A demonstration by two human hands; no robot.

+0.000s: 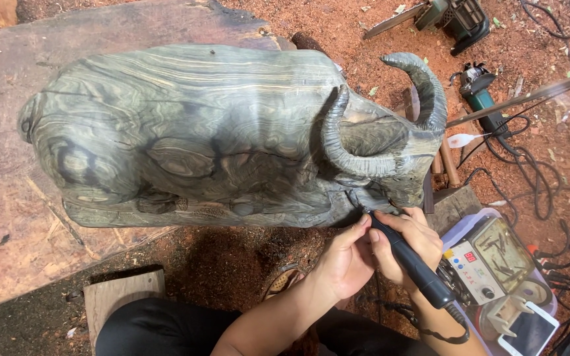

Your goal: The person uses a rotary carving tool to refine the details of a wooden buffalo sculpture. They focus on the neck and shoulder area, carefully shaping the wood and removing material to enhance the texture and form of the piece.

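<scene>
Reddish sawdust-strewn floor (245, 264), rough wooden slab (8, 217), tangled black cables (529, 171), even daylight

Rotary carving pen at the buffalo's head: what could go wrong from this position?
1. Both hands, left hand and right hand, crowd the rotary pen tip on the carved buffalo; a slip might nick a finger or scar the finished surface.
2. The pen's cord loops under the right wrist and could snag, jerking the tip.
3. The curved horn hangs just above the work and may get bumped.
</scene>
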